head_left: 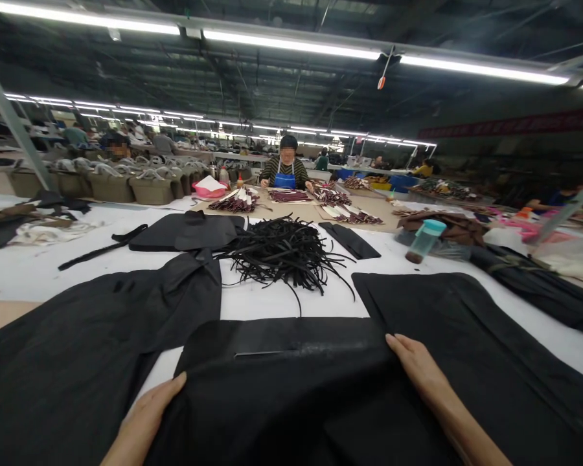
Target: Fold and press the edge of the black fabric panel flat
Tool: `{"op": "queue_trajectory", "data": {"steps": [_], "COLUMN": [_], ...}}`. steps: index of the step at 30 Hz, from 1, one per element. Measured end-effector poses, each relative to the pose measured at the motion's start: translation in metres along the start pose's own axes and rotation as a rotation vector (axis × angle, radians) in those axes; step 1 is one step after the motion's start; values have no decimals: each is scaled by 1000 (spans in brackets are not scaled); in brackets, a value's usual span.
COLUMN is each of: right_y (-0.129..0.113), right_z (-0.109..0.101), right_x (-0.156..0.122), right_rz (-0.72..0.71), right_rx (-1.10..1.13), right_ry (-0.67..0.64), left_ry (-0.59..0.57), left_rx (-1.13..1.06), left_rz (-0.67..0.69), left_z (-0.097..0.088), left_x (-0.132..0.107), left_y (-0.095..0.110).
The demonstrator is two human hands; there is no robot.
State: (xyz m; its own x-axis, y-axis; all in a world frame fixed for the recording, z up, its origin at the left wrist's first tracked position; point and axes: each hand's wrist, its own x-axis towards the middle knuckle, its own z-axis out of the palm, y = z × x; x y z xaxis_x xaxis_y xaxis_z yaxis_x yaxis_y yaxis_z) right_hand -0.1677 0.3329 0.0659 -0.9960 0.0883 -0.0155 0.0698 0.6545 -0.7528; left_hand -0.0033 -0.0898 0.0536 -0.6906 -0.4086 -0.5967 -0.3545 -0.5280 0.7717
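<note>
A large black fabric panel (282, 388) lies spread in front of me, with a thin pale slit or line near its far edge and a whitish smudge beside it. My left hand (150, 408) grips its left edge, thumb on top and fingers hidden beneath. At the panel's right edge my right hand (420, 366) pinches the cloth the same way. More black fabric (78, 343) is heaped on the left, and another black panel (466, 336) lies flat on the right. Beyond the held panel is a tangled pile of thin black strips (286, 249).
Stacked black pieces (187, 232) and a narrow black piece (350, 239) flank the strips. A bottle with a turquoise lid (426, 241) stands at the right. Across the white table (24, 278), a person in a blue apron (285, 171) sits by maroon bundles (233, 200). Olive bags (150, 189) line the left.
</note>
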Motion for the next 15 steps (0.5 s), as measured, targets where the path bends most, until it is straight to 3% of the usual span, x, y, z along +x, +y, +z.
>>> {"op": "queue_trajectory", "data": {"steps": [5, 7, 9, 12, 15], "right_y": [21, 22, 21, 22, 35], "right_z": [16, 17, 13, 0, -15], "right_x": [0, -6, -16, -42, -75], "right_rz": [46, 64, 72, 96, 184], "right_rx": [-76, -95, -95, -14, 128], "right_ry": [-59, -64, -65, -97, -185], "left_ry": [-239, -268, -201, -48, -29], "left_rx": [113, 171, 209, 259, 319], "left_rz": [-11, 66, 146, 141, 170], "left_z": [13, 13, 9, -6, -29], "left_x": [2, 1, -3, -13, -27], "left_y": [0, 3, 4, -3, -26]}}
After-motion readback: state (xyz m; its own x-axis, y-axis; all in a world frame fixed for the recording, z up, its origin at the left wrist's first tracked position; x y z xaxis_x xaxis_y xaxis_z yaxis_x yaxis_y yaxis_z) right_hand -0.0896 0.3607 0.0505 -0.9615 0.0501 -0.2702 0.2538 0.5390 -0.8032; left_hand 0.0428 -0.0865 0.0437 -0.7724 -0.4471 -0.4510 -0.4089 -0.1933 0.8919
